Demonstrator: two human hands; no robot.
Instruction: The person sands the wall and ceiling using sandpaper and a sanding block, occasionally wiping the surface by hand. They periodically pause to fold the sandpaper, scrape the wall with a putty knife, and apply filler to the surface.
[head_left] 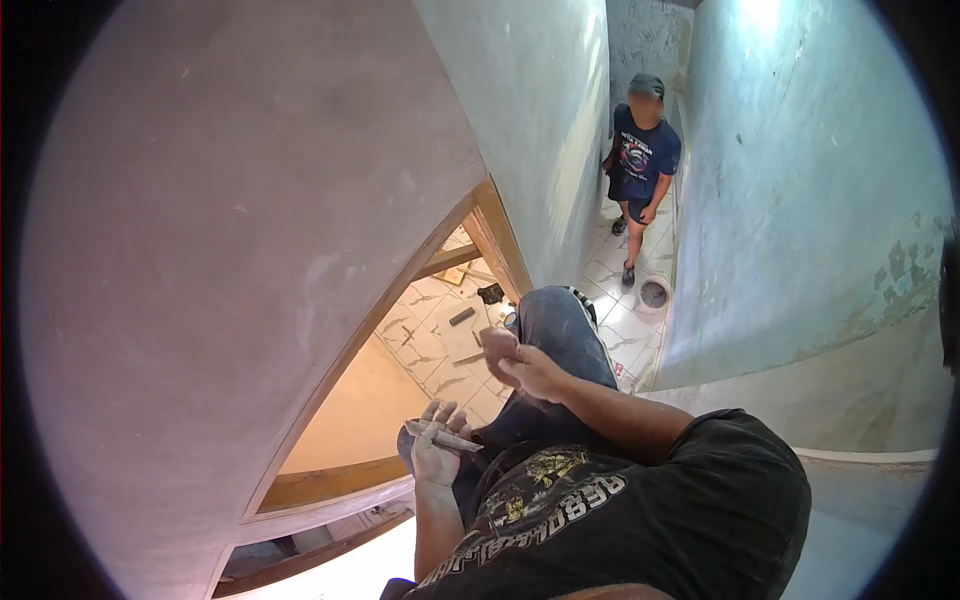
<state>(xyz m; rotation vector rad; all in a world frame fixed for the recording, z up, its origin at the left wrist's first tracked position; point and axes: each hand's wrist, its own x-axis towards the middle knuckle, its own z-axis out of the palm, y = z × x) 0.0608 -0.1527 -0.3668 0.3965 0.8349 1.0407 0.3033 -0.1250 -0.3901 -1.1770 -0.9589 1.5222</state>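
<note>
My left hand (434, 468), dusty and whitish, holds a flat pale strip (455, 440) under the thumb, above my left knee. Its fingers stick up past the strip, and what kind of tool it is cannot be made out. My right hand (540, 376) grips a flat reddish-brown piece (499, 348) that looks like folded sandpaper. That piece is held up in front of my right thigh (565, 335), touching no wall. Both legs are bent in dusty jeans.
A wooden door frame (497, 232) opens below a grey plastered wall (250, 200). Beyond it, a board (460, 335) with a dark block lies on tiles. Down the corridor a person (645, 155) stands near a round bucket (653, 293). Another wall (800, 200) rises at right.
</note>
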